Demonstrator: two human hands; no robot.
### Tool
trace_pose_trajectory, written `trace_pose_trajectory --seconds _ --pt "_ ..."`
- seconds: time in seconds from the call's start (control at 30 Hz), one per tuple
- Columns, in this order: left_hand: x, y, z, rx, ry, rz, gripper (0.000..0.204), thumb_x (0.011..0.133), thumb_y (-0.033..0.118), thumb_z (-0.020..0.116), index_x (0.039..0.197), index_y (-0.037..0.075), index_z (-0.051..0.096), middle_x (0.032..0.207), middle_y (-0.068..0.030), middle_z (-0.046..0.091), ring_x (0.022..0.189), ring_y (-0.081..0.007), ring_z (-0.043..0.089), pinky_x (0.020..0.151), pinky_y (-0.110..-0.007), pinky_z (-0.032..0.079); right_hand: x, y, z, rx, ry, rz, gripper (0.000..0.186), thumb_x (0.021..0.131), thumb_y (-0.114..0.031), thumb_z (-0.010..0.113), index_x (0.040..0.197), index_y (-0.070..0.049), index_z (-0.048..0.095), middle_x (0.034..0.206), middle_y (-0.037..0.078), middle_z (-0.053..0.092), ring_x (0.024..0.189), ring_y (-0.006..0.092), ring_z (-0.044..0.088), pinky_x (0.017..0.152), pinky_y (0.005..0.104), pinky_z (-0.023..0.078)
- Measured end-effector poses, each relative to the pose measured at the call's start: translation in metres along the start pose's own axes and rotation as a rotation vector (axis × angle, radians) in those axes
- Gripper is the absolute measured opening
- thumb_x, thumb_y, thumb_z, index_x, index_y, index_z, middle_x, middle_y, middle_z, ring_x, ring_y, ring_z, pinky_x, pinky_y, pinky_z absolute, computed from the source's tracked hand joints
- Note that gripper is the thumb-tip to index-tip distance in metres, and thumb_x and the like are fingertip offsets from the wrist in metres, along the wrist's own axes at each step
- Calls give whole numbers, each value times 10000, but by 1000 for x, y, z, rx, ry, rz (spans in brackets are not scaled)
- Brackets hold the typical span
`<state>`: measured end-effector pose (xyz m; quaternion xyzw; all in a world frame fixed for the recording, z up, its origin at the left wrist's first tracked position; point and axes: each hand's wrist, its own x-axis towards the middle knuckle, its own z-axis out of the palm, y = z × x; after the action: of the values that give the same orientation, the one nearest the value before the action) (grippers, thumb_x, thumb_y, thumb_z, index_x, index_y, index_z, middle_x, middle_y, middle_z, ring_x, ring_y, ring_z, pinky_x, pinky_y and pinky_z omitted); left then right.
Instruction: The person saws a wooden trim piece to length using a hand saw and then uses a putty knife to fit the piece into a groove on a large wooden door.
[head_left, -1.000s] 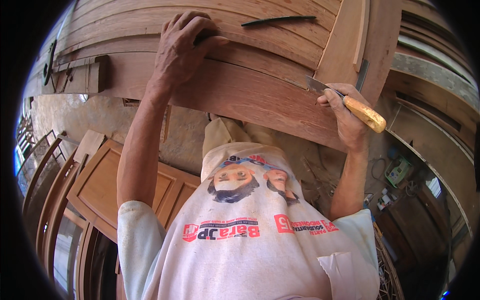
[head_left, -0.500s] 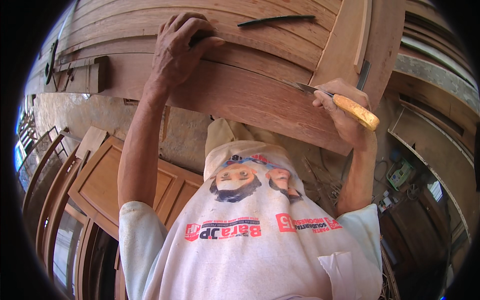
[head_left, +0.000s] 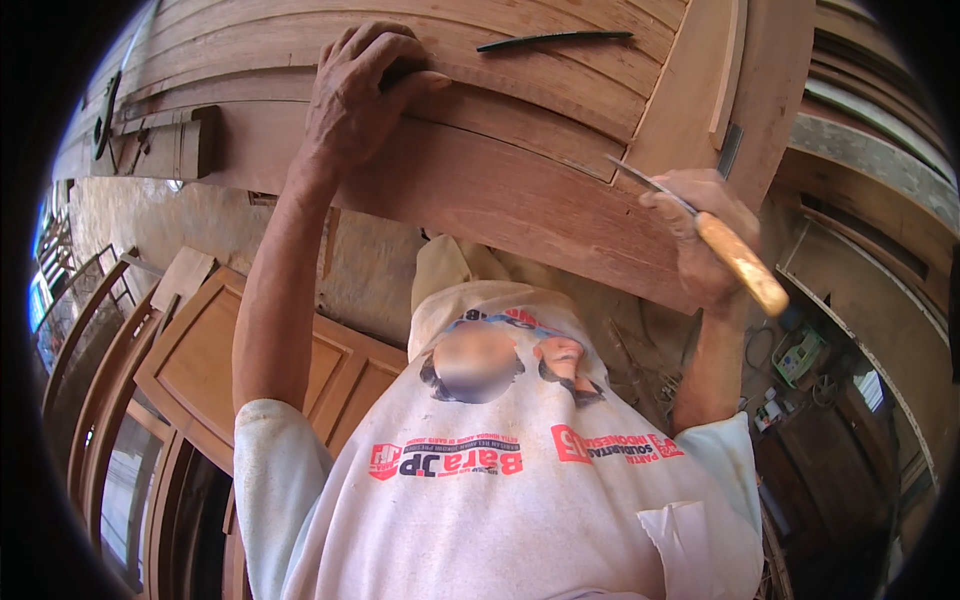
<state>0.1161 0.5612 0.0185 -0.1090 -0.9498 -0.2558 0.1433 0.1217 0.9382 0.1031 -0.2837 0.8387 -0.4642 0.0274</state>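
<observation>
In the head view, a worker's left hand (head_left: pixel 365 95) curls palm-down over a slatted wooden panel (head_left: pixel 520 215), thumb and fingers partly open around a dark gap, while the right hand (head_left: pixel 703 256) closes around a flat-bladed tool (head_left: pixel 742 263), its yellowish wooden handle angled back toward the body. The blade tip points at a seam near the panel's right end. A slip looks possible: too much push at that shallow angle could skid the blade across the grain and gouge the face, or run it along the seam toward the left hand. A dark, slender stick (head_left: pixel 555 41) lies loose beyond, and a jolt could roll it. The blade shows nearly edge-on, so contact with the wood cannot be judged; whether the left hand grips anything cannot be told, and the panel's far side is cut off.
</observation>
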Motion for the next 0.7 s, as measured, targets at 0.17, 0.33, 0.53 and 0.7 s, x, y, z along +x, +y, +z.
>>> trace_pose_trajectory --seconds 0.17,0.33,0.53,0.7 --pt "-1 -5 3 1 -8 23 320 862 337 846 1068 120 732 1156 -50 698 1159 -308 633 1034 -445 454 14 -6 -12 -56 -47 10 146 960 -138 787 979 3 753 943 106 771 823 233 741 706 340 586" --pt "1 0 -2 -15 -10 14 285 870 263 838 1068 86 734 1127 -54 711 1145 -287 641 1009 -422 490 2 12 2 22 -152 119 142 974 -151 773 985 -11 751 929 87 746 823 209 729 694 334 576" --pt "3 0 -4 -21 -22 39 297 873 269 846 1076 82 734 1143 -51 715 1138 -287 650 1016 -422 491 9 12 2 59 -244 186 168 993 -168 753 998 -1 747 900 92 734 794 207 709 692 336 571" --pt "-1 1 -3 -14 -20 4 304 870 274 847 1088 91 739 1151 -49 718 1146 -284 653 1019 -423 491 20 7 -2 35 -337 219 158 1000 -150 738 988 7 734 897 105 726 786 216 704 694 340 568"
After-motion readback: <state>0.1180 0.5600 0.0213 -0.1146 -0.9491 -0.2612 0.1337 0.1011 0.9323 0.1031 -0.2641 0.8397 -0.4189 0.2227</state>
